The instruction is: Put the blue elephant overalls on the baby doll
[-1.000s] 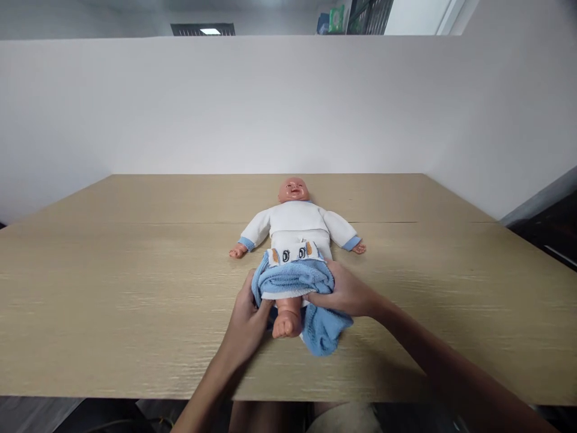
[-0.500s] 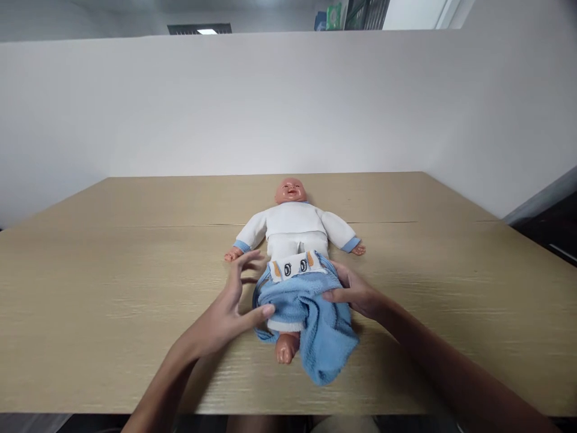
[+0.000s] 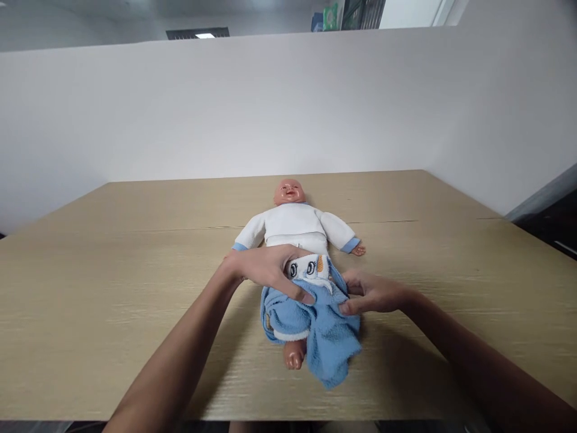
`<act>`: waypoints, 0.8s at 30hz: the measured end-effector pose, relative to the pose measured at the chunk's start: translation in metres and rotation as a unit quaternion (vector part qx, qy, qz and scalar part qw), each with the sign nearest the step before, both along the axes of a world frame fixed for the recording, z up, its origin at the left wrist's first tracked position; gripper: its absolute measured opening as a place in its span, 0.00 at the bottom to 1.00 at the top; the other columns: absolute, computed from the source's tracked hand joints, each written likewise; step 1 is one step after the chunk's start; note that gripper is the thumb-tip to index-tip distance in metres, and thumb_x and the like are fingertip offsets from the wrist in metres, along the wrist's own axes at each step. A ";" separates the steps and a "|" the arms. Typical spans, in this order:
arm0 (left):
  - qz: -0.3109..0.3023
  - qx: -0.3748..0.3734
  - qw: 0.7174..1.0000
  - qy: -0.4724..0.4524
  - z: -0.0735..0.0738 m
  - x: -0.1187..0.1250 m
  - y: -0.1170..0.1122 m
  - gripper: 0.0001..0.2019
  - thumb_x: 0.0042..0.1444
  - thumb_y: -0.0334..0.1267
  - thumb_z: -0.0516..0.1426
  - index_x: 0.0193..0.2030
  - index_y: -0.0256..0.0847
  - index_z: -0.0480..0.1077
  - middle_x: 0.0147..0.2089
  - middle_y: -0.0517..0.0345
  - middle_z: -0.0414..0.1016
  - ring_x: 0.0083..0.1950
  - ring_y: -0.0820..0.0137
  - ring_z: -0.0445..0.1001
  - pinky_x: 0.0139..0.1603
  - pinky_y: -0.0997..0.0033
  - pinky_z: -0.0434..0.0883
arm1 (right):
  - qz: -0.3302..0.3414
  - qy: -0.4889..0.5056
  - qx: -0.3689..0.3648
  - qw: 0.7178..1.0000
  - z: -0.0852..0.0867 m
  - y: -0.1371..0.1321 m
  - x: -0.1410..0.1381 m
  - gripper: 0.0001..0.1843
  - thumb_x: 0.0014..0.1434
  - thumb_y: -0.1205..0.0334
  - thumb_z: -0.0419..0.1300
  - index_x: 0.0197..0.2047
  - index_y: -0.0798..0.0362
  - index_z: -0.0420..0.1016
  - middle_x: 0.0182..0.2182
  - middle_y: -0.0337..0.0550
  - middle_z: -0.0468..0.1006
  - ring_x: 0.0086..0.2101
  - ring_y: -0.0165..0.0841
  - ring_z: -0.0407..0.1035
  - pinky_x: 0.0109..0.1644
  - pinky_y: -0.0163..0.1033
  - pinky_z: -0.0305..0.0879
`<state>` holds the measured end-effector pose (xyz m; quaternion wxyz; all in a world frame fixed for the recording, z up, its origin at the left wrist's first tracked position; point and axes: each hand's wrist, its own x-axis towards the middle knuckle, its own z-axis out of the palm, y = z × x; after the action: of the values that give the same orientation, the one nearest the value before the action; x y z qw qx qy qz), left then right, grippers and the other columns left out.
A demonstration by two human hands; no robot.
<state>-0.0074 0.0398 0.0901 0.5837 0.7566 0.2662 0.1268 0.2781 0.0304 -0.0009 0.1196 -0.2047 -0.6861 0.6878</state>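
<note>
A baby doll (image 3: 295, 221) in a white long-sleeved top with blue cuffs lies on its back, feet toward me. Blue terry overalls (image 3: 331, 337) are bunched round its legs; their white bib has embroidered eyes. One bare foot (image 3: 294, 355) sticks out of the left leg opening, while the other is hidden in the cloth. My left hand (image 3: 270, 267) reaches across the doll's waist, its thumb on the blue cloth and its fingers at the bib's upper edge, closed on it. At the right side, my right hand (image 3: 372, 293) pinches the overalls between thumb and fingers.
The doll lies on a wide wooden table (image 3: 112, 300) with a thin seam across it. A white partition (image 3: 270, 108) rises behind the table and along its sides. A dark object (image 3: 550, 222) stands beyond the right edge.
My left hand has gone from open beside the overalls to across the doll's waist, onto the bib. The overalls and visible foot have shifted slightly right; my right hand moved slightly right too.
</note>
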 end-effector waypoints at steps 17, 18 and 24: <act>-0.176 -0.133 0.973 0.067 -0.050 0.009 0.037 0.21 0.44 0.43 0.79 0.45 0.42 0.83 0.46 0.63 0.88 0.45 0.65 0.85 0.48 0.75 0.81 | -0.016 0.010 -0.035 0.999 -0.004 -0.013 0.001 0.26 0.62 0.39 0.72 0.47 0.55 0.82 0.38 0.39 0.78 0.36 0.30 0.69 0.43 0.33 0.68; -0.184 -0.142 0.971 0.059 -0.053 0.009 0.039 0.22 0.44 0.42 0.79 0.45 0.42 0.83 0.46 0.62 0.88 0.46 0.65 0.85 0.49 0.74 0.81 | -0.049 0.022 -0.031 0.998 -0.006 -0.014 0.001 0.25 0.63 0.40 0.72 0.48 0.54 0.82 0.38 0.38 0.78 0.37 0.30 0.69 0.43 0.32 0.68; -0.152 -0.117 0.981 -0.003 -0.064 0.008 0.049 0.23 0.51 0.47 0.76 0.50 0.40 0.81 0.48 0.58 0.86 0.50 0.64 0.83 0.53 0.71 0.80 | -0.251 0.102 -0.111 0.956 -0.021 -0.022 -0.006 0.30 0.64 0.37 0.70 0.60 0.47 0.79 0.47 0.42 0.81 0.43 0.32 0.73 0.49 0.34 0.71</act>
<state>0.0005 0.0892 0.0265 0.6812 0.7145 0.1594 0.0071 0.2718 0.0083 -0.0216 0.3342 -0.3109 -0.5158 0.7250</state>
